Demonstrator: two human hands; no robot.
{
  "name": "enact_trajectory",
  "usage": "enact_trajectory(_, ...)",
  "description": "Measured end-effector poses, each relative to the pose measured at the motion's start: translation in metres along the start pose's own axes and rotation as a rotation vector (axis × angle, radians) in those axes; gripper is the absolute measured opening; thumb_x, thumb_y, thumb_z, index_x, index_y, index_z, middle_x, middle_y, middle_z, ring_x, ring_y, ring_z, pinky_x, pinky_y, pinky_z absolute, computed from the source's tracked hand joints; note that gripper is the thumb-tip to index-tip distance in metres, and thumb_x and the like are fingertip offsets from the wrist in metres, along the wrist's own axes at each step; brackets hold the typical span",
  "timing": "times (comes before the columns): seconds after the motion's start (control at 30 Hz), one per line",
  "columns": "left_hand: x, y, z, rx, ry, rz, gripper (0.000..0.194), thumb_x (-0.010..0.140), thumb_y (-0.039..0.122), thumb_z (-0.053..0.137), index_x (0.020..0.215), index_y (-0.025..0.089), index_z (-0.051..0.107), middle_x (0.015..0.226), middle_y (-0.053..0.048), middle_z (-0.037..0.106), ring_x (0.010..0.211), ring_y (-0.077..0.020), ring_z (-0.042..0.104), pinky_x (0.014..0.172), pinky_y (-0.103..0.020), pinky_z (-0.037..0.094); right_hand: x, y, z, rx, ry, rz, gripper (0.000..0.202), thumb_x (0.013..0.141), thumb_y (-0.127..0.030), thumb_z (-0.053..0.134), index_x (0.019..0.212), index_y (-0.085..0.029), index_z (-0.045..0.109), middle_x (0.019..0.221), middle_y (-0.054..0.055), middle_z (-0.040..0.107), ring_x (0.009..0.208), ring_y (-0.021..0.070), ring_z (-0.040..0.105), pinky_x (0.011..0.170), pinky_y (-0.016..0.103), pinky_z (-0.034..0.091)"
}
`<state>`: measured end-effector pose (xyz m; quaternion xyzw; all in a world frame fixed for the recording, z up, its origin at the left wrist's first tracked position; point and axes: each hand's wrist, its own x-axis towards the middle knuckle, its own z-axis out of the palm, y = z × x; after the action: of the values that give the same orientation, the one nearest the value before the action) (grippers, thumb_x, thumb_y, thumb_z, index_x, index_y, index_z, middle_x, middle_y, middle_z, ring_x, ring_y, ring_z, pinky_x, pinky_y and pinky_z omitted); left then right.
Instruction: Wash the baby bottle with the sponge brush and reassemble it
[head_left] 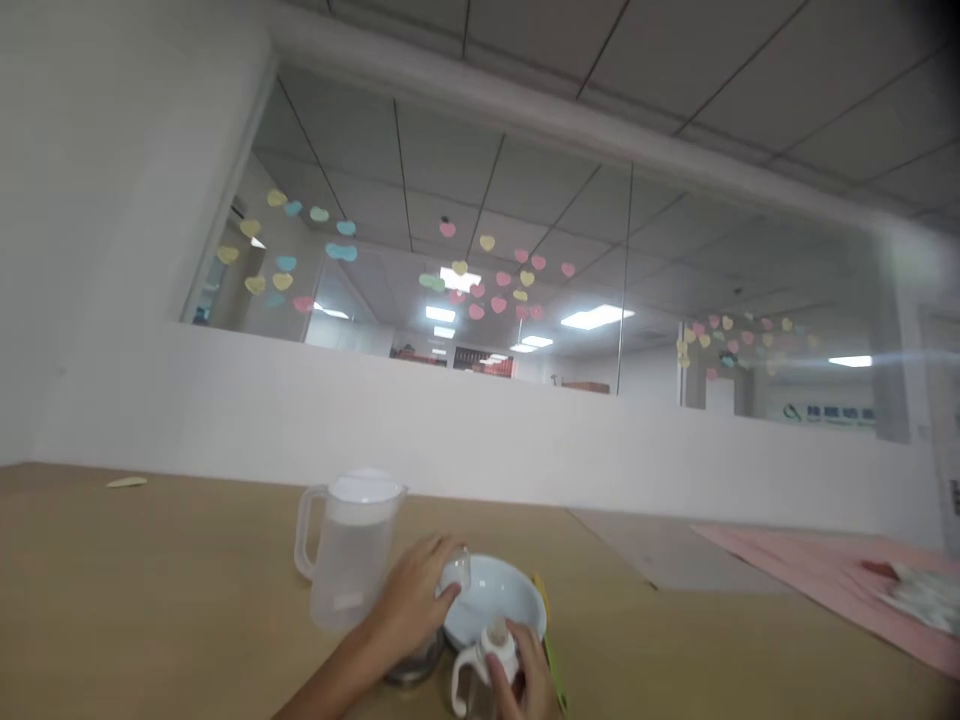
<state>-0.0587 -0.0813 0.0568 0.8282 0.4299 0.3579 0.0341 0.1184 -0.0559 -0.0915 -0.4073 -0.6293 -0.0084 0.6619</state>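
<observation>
My left hand [412, 592] is closed around a small clear dome-shaped cap [460, 570], at the left rim of a white bowl [501, 588]. Close to the bowl's front edge, my right hand [531, 672] grips a baby bottle [498, 645] by its white collar. The bottle has a white side handle and a pale teat on top; the frame's lower edge cuts off its base. Under my left forearm a round, dark metallic object [418, 662] is partly hidden.
A translucent lidded pitcher [352, 560] stands left of the bowl. A thin yellow-and-green utensil [553, 655] lies to the bowl's right. Farther right are a pink cloth [810, 575] and a crumpled whitish cloth [926, 598]. A white wall [480, 430] with windows rises behind the table.
</observation>
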Motion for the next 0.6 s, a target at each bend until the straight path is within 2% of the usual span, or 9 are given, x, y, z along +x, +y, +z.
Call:
enact_trajectory(0.07, 0.001, 0.0, 0.003, -0.007, 0.01, 0.026, 0.041, 0.079, 0.02, 0.045, 0.119, 0.019, 0.052, 0.12, -0.007, 0.057, 0.113, -0.0222, 0.049, 0.098, -0.036, 0.037, 0.002, -0.006, -0.006, -0.001, -0.091, -0.002, 0.028, 0.084, -0.038, 0.052, 0.104, -0.021, 0.061, 0.096, 0.007, 0.063, 0.092, 0.0228, 0.059, 0.079, 0.034, 0.049)
enact_trajectory(0.13, 0.003, 0.001, 0.005, -0.005, 0.04, 0.037, 0.038, 0.08, 0.022, 0.047, 0.117, 0.019, 0.053, 0.118, -0.008, 0.058, 0.111, -0.0229, 0.051, 0.097, -0.037, 0.038, 0.005, -0.01, -0.012, -0.002, -0.098, -0.007, 0.026, 0.084, -0.038, 0.052, 0.102, -0.02, 0.06, 0.094, 0.007, 0.062, 0.089, 0.0214, 0.059, 0.075, 0.032, 0.049)
enact_trajectory(0.27, 0.007, 0.006, 0.009, -0.015, 0.073, 0.071, 0.037, 0.082, 0.029, 0.048, 0.118, 0.019, 0.053, 0.119, -0.008, 0.058, 0.109, -0.0236, 0.053, 0.095, -0.038, 0.04, 0.01, -0.012, -0.016, -0.004, -0.076, -0.006, 0.03, 0.083, -0.038, 0.054, 0.105, -0.018, 0.056, 0.097, 0.007, 0.06, 0.091, 0.0194, 0.057, 0.081, 0.032, 0.047)
enact_trajectory(0.37, 0.008, 0.012, 0.015, -0.032, 0.064, 0.104, 0.037, 0.084, 0.034, 0.049, 0.118, 0.02, 0.053, 0.117, -0.007, 0.059, 0.108, -0.0235, 0.054, 0.093, -0.037, 0.042, 0.01, -0.009, -0.014, -0.011, -0.057, 0.024, 0.037, 0.08, -0.038, 0.057, 0.111, -0.018, 0.052, 0.099, 0.007, 0.059, 0.088, 0.0177, 0.056, 0.077, 0.03, 0.047)
enact_trajectory(0.43, 0.006, 0.016, 0.021, -0.044, 0.054, 0.131, 0.038, 0.084, 0.038, 0.05, 0.117, 0.02, 0.053, 0.116, -0.006, 0.06, 0.107, -0.0234, 0.055, 0.092, -0.036, 0.043, 0.01, -0.008, -0.014, -0.009, -0.049, 0.049, 0.041, 0.079, -0.039, 0.058, 0.113, -0.018, 0.05, 0.1, 0.007, 0.059, 0.086, 0.0172, 0.057, 0.074, 0.029, 0.048)
enact_trajectory(0.6, 0.002, 0.019, 0.039, -0.053, 0.027, 0.171, 0.04, 0.083, 0.04, 0.052, 0.118, 0.021, 0.053, 0.117, -0.005, 0.061, 0.108, -0.0231, 0.055, 0.093, -0.036, 0.042, 0.011, -0.008, -0.014, -0.008, -0.05, 0.048, 0.041, 0.079, -0.04, 0.057, 0.112, -0.017, 0.049, 0.101, 0.008, 0.059, 0.089, 0.018, 0.057, 0.078, 0.031, 0.047)
